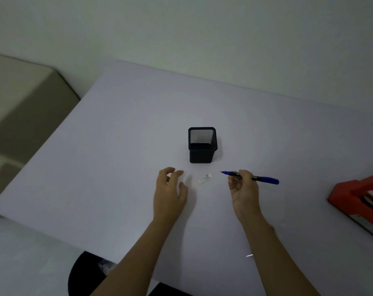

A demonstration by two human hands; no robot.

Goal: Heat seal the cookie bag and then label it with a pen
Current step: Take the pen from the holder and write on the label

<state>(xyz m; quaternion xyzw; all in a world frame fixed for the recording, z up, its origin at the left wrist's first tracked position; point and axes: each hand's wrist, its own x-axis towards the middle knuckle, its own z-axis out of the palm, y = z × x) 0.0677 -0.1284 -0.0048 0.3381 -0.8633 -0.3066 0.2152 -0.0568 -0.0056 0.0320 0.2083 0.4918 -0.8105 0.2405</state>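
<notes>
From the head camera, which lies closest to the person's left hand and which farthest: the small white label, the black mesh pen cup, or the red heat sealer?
From the left hand:
1. Small white label, on the table just to its right, between the two hands.
2. Black mesh pen cup, upright, beyond the label, farther back on the table.
3. Red heat sealer, at the far right edge, past the right hand holding the blue pen.

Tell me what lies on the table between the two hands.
Head view: a small white printed label lies flat between the left hand and the right hand, touching neither.
</notes>
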